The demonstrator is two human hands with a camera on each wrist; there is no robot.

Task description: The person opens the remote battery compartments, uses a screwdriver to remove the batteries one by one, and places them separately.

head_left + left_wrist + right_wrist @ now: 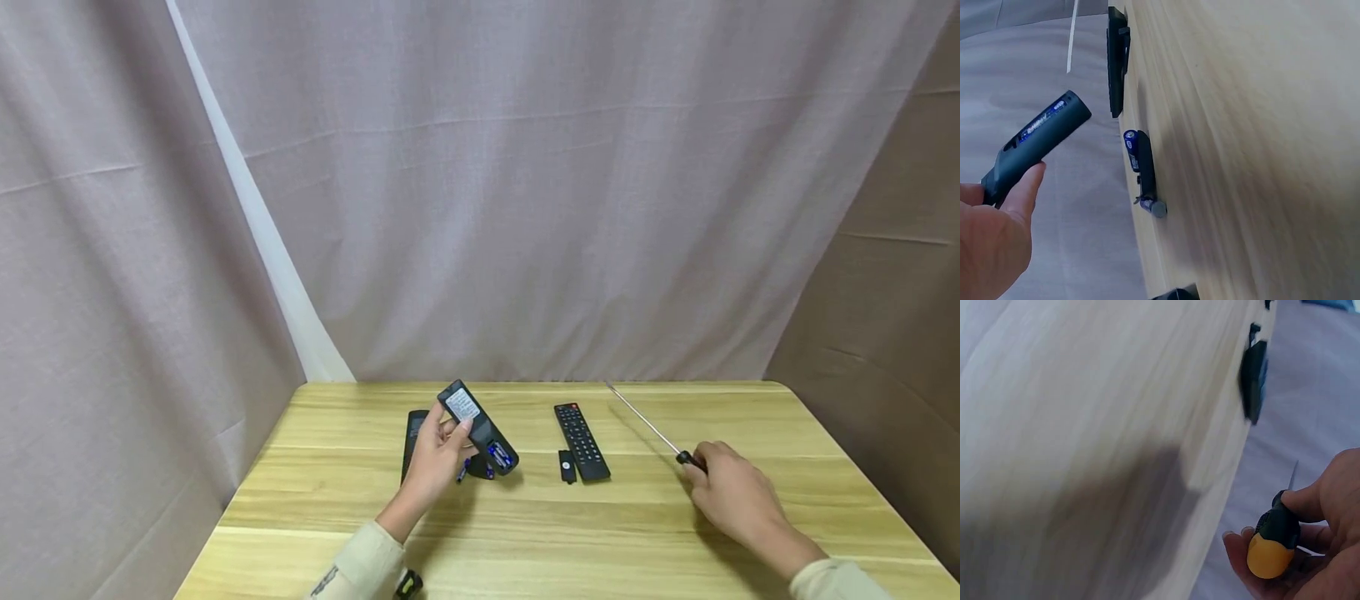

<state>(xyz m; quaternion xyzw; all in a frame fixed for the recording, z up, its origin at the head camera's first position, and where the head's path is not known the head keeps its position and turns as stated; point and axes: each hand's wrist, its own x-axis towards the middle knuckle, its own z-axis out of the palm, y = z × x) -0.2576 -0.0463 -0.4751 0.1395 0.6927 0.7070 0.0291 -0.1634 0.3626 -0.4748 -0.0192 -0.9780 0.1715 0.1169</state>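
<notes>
Nearest, at the lower edge of the head view, a small black-and-yellow object [408,584] shows beside the cuff of the left sleeve [367,554]. On the right, the right hand [738,496] is curled round the black-and-yellow handle of a screwdriver [1275,534], its metal shaft slanting up and away to the left over the wooden table [525,533]. The left hand [431,467] pinches a black remote control [483,432] between thumb and fingers, raised above the tabletop with its back turned up. Its battery compartment [499,455], at the near end, is uncovered and has blue batteries in it; a white label [462,406] fills the far end. Below this remote, on the wood, a small black piece [1146,164] lies with a loose blue battery [1130,149] against it and another [1152,205] at its other end. Between the hands, a small black battery cover [567,467] lies along the left edge of a second remote [583,442], buttons up; whether they touch is unclear. Left of the left hand lies a long black object [415,427], partly hidden. Farthest, a greyish-mauve curtain [525,208] hangs behind the table.
</notes>
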